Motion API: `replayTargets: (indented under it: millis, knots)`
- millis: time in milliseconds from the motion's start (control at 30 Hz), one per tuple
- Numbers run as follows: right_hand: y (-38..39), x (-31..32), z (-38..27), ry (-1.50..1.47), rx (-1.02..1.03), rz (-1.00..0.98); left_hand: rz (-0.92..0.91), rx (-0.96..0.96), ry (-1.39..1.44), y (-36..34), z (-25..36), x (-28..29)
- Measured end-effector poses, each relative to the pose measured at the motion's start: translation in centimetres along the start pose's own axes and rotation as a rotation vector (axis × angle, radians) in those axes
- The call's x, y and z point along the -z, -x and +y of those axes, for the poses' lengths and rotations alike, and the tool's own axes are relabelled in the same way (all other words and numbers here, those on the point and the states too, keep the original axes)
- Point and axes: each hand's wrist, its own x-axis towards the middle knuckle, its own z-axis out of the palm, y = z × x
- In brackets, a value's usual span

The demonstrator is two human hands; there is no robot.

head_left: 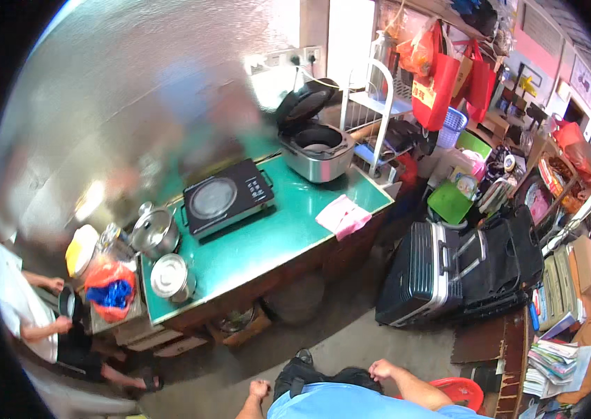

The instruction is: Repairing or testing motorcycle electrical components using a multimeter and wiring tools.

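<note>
Your left hand (259, 389) is low in the view, left of your dark trousers (292, 377); the fingers look loosely curled, with nothing seen in them. Your right hand (380, 370), beside the trousers on the other side, looks curled and empty too. How tightly either is closed, you cannot tell from here. The thing nearest your hands is a red basin (472, 392) on the right, partly hidden behind your right forearm.

To work well from this stance, keep that elbow clear of the basin and your fingers loose. Ahead, well apart from both hands, stands a green-topped table (260, 258). The pink cloth (343, 215) lies at its front edge and could slip if brushed. Farther back are a black hot plate (229, 199) and a rice cooker (318, 164) with its lid raised; that lid would probably be easy to knock. A lidded pot (172, 279) sits near the left corner.

To the right stands a dark suitcase (414, 279); at far left, another person (26, 304) holds a dark pan (66, 302).

As for writing, a hanging red bag (442, 84) bears pale yellow characters, and the hot plate's panel has small light markings. No brand can be made out with certainty.
</note>
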Motion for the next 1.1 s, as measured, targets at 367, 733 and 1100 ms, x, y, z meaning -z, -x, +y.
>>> replayTargets:
  millis: [367, 733, 1100]
  knots:
    - [-12.4, 35.1, -20.0, -0.662, 0.394, 0.372, 0.054, -0.201, 0.416, -13.0, 32.6, 3.8]
    - [-27.3, 70.7, -48.4, -0.04, 0.57, 1.206, 0.13, -0.069, 0.062, -4.7, 34.8, -3.0]
    - [-36.7, 78.9, -55.4, 0.166, 0.203, 0.875, 0.309, 0.054, 0.213, 0.5, 42.6, -7.8]
